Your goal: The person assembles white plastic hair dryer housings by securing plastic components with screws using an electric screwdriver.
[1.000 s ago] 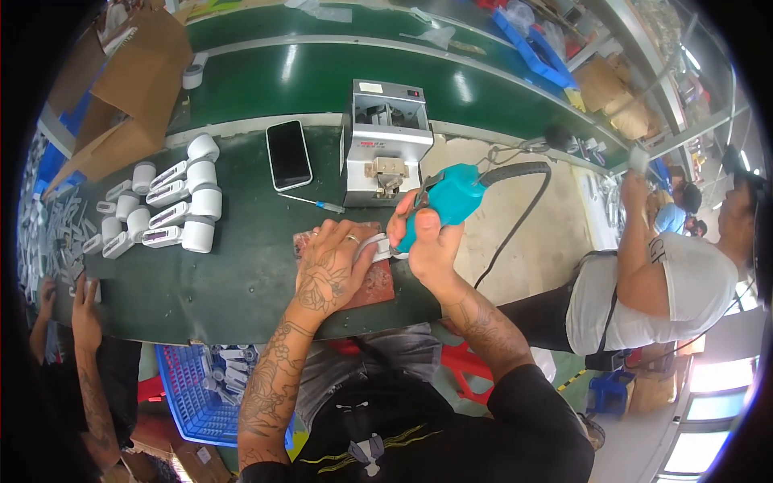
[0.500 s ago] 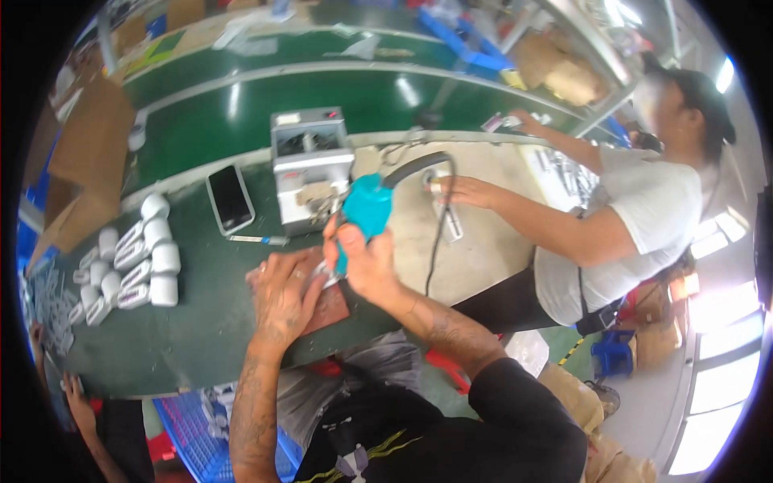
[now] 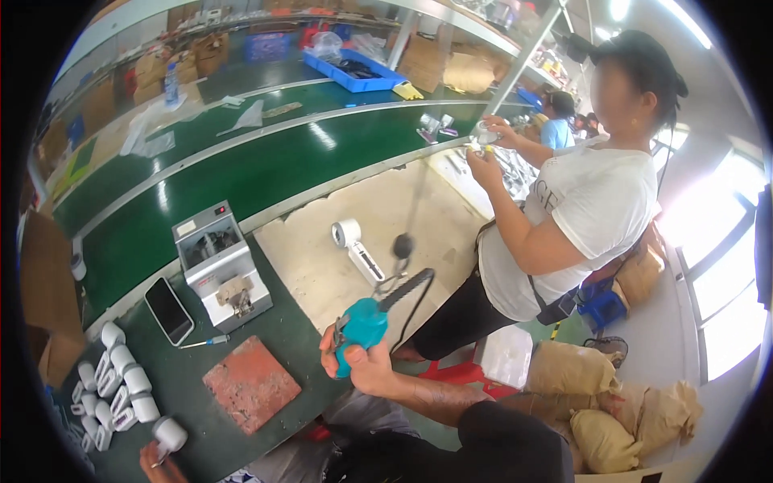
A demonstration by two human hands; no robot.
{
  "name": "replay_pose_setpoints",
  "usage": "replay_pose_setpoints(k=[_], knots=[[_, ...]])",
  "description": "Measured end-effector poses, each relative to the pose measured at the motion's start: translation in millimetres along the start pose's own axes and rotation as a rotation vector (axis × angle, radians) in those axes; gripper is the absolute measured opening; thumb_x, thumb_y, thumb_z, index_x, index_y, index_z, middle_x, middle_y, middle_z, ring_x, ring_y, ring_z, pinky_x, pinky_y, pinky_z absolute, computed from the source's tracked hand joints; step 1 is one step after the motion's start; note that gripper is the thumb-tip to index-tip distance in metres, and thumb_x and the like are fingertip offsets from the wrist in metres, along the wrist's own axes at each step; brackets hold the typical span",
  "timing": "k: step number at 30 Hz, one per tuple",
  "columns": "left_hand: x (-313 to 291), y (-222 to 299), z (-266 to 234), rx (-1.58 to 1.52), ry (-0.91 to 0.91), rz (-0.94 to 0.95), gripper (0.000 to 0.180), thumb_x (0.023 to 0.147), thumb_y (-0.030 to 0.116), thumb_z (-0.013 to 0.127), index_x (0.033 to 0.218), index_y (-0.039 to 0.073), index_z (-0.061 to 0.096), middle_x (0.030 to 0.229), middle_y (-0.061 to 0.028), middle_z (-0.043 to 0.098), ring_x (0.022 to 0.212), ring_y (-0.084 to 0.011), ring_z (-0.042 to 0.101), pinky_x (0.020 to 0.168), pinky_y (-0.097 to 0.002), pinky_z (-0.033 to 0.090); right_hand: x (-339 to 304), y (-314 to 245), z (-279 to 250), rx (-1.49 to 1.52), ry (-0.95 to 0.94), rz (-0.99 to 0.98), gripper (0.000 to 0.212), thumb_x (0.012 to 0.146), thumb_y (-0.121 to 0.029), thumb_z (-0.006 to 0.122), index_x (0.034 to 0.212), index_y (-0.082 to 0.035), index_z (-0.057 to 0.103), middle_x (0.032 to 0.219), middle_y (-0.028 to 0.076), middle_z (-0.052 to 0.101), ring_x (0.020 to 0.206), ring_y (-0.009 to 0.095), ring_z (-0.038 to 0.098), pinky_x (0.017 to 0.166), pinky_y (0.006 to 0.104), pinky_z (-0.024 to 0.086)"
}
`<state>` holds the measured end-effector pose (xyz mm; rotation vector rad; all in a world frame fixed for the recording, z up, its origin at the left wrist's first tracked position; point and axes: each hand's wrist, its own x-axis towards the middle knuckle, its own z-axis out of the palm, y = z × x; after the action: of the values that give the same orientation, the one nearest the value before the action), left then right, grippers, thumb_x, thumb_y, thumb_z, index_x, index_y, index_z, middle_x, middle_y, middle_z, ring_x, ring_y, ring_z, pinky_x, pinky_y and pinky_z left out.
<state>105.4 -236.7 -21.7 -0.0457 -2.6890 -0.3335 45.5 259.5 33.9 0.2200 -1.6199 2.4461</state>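
Observation:
My right hand [image 3: 364,366] is wrapped around a teal corded power screwdriver [image 3: 362,322], held over the table's near edge. At the lower left, my left hand [image 3: 153,464] grips a white part [image 3: 170,434] with a round drum head; its handle is mostly hidden by the fingers and the frame's edge. Beside that hand, a cluster of similar white drum-headed parts [image 3: 133,381] with slotted handles lies on the green table [image 3: 189,431]. Between my two hands rests a worn reddish slab [image 3: 251,385] with nothing on it.
A grey metal machine [image 3: 221,266], a phone [image 3: 169,311] and a small screwdriver [image 3: 205,342] stand or lie beyond the slab. Another white part [image 3: 358,251] lies on the beige board [image 3: 302,233]. A co-worker [image 3: 576,201] stands at the right, holding small parts.
My left hand has left the slab and moved to the lower left with a white part. My right hand still holds the power screwdriver, now away from the slab. The view has swung right.

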Motion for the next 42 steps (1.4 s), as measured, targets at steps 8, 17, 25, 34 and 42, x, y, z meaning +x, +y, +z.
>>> replay_pose_setpoints(k=[8,17,25,34,42], knots=[[54,27,-1,-0.096,0.348,-0.079,0.034,0.102,0.002,0.057,0.136,-0.005,0.059,0.133,-0.0211,0.064,0.125,-0.0331,0.058,0.112,-0.0424,0.040,-4,5,-24,-0.234,0.008,-0.111,0.033,0.103,-0.029,0.064,0.105,0.004,0.063,0.079,0.004,0.063,0.069,0.012,0.058,0.066,0.0296,0.049],[170,400,127,-0.843,-0.262,0.277,0.047,0.088,0.039,0.079,0.111,0.000,0.065,0.102,-0.0160,0.069,0.094,-0.0337,0.070,0.079,-0.0425,0.058,-29,-15,-39,-0.231,-0.015,0.102,0.069,0.092,-0.057,0.074,0.115,0.005,0.057,0.085,0.009,0.062,0.076,0.017,0.063,0.069,0.0330,0.051],[215,494,202,-0.534,-0.608,0.034,0.061,0.085,0.054,0.074,0.116,0.002,0.065,0.115,-0.0188,0.070,0.106,-0.0390,0.069,0.092,-0.0482,0.055,-44,-33,-49,-0.312,0.029,0.049,0.066,0.091,-0.050,0.078,0.118,0.006,0.056,0.088,0.009,0.065,0.080,0.017,0.066,0.073,0.0326,0.053],[172,396,143,-0.863,-0.159,0.188,0.021,0.087,0.019,0.071,0.100,0.004,0.066,0.096,-0.0147,0.062,0.093,-0.0390,0.064,0.082,-0.0506,0.052,-26,-34,-60,-0.434,0.013,0.086,0.057,0.096,-0.046,0.073,0.118,0.005,0.058,0.089,0.008,0.064,0.083,0.018,0.065,0.076,0.0327,0.052],[120,279,63,-0.645,-0.151,0.277,0.024,0.087,0.018,0.077,0.104,0.002,0.072,0.097,-0.0145,0.067,0.099,-0.0384,0.065,0.090,-0.0455,0.052,11,-20,-10,-0.151,-0.022,0.058,0.057,0.099,-0.048,0.068,0.117,0.005,0.058,0.085,0.007,0.061,0.074,0.016,0.061,0.066,0.0323,0.050]])
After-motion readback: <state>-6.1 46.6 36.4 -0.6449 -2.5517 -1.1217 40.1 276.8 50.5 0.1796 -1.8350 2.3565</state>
